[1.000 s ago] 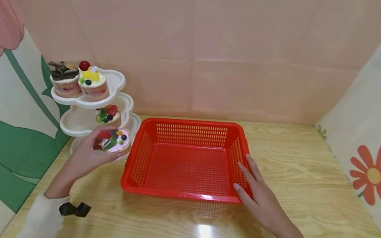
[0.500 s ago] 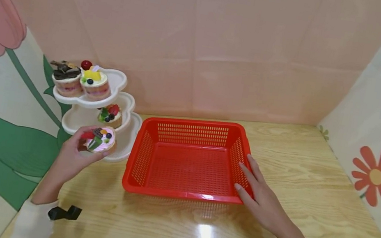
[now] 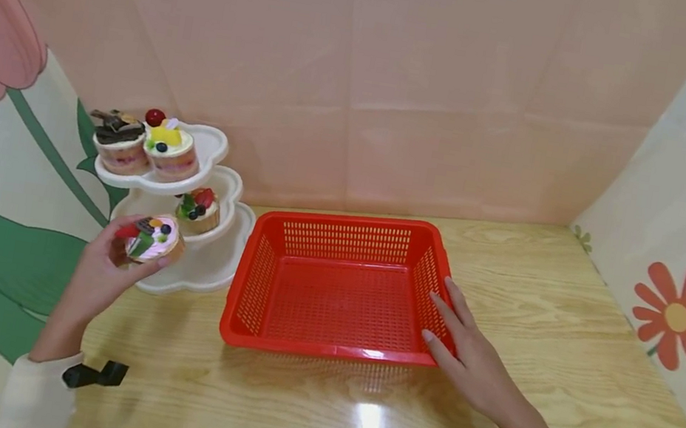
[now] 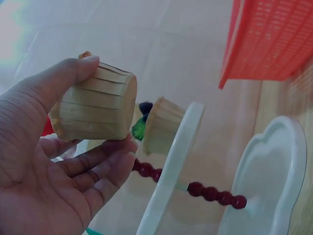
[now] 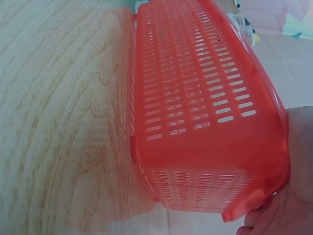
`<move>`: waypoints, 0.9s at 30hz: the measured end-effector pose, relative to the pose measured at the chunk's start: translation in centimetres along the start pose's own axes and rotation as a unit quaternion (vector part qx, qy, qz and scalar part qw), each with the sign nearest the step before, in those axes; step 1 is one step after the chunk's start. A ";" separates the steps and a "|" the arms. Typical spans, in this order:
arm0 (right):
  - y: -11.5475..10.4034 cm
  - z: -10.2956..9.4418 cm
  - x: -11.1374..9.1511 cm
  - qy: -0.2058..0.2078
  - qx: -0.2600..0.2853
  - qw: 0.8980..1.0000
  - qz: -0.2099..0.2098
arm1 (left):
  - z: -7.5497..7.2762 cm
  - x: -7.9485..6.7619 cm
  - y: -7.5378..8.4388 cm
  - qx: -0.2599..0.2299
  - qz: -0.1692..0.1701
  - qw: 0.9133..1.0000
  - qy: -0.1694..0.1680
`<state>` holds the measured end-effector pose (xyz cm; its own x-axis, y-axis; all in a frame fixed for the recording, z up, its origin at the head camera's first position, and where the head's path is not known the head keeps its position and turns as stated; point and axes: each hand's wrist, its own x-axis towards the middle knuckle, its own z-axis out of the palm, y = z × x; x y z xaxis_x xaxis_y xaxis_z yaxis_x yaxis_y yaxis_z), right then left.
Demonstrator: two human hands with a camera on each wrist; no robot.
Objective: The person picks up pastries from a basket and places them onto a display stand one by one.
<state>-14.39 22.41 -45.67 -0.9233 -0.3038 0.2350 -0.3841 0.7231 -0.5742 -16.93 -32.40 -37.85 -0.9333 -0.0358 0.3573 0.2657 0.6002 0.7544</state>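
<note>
In my left hand [image 3: 102,266] I hold a cupcake [image 3: 151,241] with a pale pink top, berries and green leaf decoration. The left wrist view shows its pleated cream cup [image 4: 100,103] between thumb and fingers. It is in front of a white three-tier stand [image 3: 199,273], apart from its lowest tier. A fruit-topped cupcake [image 3: 198,210] sits on the middle tier. My right hand [image 3: 475,358] rests on the right rim of a red plastic basket [image 3: 328,351], its fingers laid over the edge. Nothing lies inside the basket.
On the top tier stand a chocolate-topped cake [image 3: 121,145] and a yellow-topped cake [image 3: 170,155], beside the stand's red knob [image 3: 155,117]. The wooden table [image 3: 258,410] meets a pink wall covering [image 3: 395,140] behind and a flower-printed one on the right.
My left hand has moved left with the pink-topped cupcake, away from the basket and off the stand's lowest tier. The right hand and the basket have stayed in place.
</note>
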 end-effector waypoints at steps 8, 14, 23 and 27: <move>0.0 0.0 0.0 -0.002 0.003 1.000 -0.001 | -1.0 0.4 -0.4 0.006 -0.029 0.999 0.023; -0.1 0.0 0.0 -0.002 0.003 1.000 0.003 | -1.1 1.3 -1.0 0.011 -0.061 0.997 0.039; -0.2 -0.1 0.0 -0.002 0.005 1.000 0.005 | -0.9 2.9 -1.8 0.045 -0.111 0.991 0.064; -0.2 -0.1 0.0 -0.005 0.004 1.000 0.005 | -0.8 3.4 -2.0 0.069 -0.124 0.987 0.072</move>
<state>-14.27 22.34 -45.45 -0.9272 -0.3022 0.2214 -0.3743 0.7212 -0.5829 -20.43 -34.37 -37.71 -0.9193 -0.3022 0.2520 -0.0116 0.6609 0.7504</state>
